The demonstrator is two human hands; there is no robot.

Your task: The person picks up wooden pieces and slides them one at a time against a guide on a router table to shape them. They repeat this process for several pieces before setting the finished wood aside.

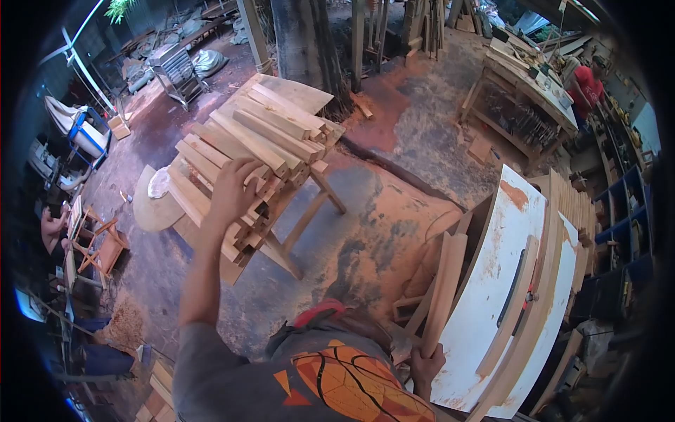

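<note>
My left hand (235, 186) reaches out to a stack of wooden strips (260, 130) on a wooden stand. Its fingers curl over the near end of one strip in the pile; the exact contact is partly hidden. Low on the right, my right hand (426, 364) is closed round the lower end of a long, smooth wooden piece (447, 281), held upright beside a white-topped workbench (517, 204). On that bench lie a curved wooden strip (508, 309) and a long wooden board (538, 309), with a dark slot and a small red part between them.
A tree trunk (309, 53) stands behind the stack. Another workbench (524, 88) is at the back right, near a person in a red shirt (585, 88). At the far left, another person (53, 228) is by a wooden chair frame (105, 250). Sawdust (394, 218) covers the floor.
</note>
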